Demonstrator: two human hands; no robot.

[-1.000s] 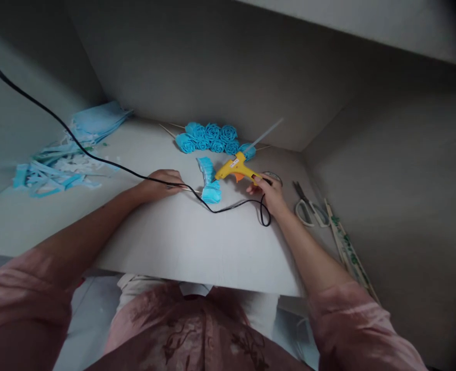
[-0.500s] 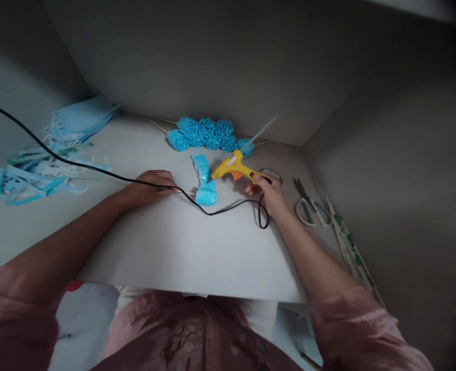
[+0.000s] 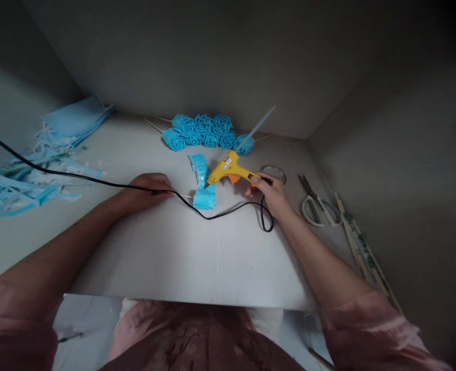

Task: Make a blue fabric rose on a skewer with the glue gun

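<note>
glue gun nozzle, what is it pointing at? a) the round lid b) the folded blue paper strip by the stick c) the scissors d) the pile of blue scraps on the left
b: the right hand holds the yellow glue gun with its nozzle tip against the folded blue paper strip, while the left hand rests beside that strip.

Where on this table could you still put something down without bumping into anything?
The near part of the table, between both arms below the black cord, is bare. Crowded: paper scraps far left, blue roses at the back, scissors right.
</note>
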